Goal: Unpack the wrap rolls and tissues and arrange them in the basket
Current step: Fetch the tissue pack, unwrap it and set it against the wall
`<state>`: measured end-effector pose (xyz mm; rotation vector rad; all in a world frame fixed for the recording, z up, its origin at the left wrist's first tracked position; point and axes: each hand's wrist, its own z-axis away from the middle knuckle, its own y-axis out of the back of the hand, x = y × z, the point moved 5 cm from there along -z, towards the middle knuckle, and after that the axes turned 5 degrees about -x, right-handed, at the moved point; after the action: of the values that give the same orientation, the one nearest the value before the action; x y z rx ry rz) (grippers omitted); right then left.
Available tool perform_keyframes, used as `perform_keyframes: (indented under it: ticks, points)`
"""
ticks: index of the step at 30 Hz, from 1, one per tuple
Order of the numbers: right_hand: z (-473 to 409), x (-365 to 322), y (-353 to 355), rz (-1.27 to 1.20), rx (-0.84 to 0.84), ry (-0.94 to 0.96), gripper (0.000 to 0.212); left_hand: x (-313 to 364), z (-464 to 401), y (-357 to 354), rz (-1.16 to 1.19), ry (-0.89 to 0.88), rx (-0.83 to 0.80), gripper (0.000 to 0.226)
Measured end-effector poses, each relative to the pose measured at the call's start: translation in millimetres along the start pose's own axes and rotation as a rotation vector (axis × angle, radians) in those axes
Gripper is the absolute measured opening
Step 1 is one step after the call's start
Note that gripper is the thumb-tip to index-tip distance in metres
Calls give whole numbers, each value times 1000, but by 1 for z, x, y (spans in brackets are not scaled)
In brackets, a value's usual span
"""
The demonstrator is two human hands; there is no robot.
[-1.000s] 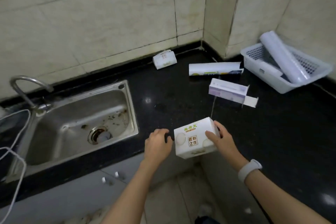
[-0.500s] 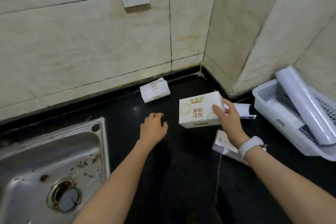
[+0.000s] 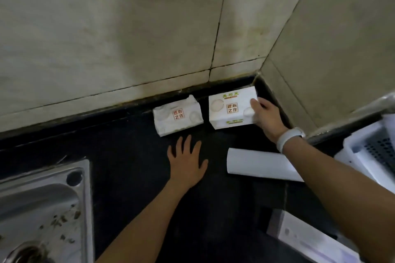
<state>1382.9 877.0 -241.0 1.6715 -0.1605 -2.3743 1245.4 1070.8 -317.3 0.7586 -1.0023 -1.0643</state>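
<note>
Two tissue packs sit by the wall: right hand [image 3: 267,117] fingers clamp the right pack [image 3: 229,110]; the left pack [image 3: 177,117] lies just beyond the left hand's [image 3: 188,160] spread fingertips.

Glossy black countertop [image 3: 132,168], steel sink [image 3: 42,198]

Left hand [image 3: 188,159] lies flat, fingers spread; right hand [image 3: 267,116] reaches forward, its grip closed round something.

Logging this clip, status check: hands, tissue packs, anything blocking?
Right hand grips tissue pack by back wall. Left hand flat on counter, fingers spread. Second tissue pack alongside, untouched. Wrap roll lies between packs and basket.
</note>
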Motion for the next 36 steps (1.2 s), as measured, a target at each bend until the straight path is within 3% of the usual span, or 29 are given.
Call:
perform_keyframes:
  ticks: [6, 12, 15, 18, 21, 25, 29, 32, 36]
  points:
    - [-36, 3, -21, 532, 61, 84, 41, -2, 2, -5, -6, -33, 179, 60]
    - [-49, 1, -44, 608, 117, 5, 53, -4, 1, -3, 71, -24, 129, 59]
    - [-34, -3, -45, 669, 195, 2, 58, -10, 2, 12, 261, -2, 192, 50]
    - [-4, -23, -55, 708, 300, 308, 46, -23, 9, 44, 537, 89, 431, 39]
    - [20, -34, -88, 624, 134, 557, 35, -48, 12, 66, 752, 274, 642, 34]
    - [15, -24, -129, 833, -48, 349, 32, -74, -6, 74, 869, 513, 543, 43]
    - [8, -21, -145, 1030, -94, 196, 34, -83, -15, 78, 848, 502, 495, 22]
    - [15, -23, -144, 924, -88, 204, 27, -85, -6, 84, 842, 502, 593, 15]
    - [36, -39, -124, 558, 22, 413, 15, -72, 15, 92, 1025, 399, 777, 9]
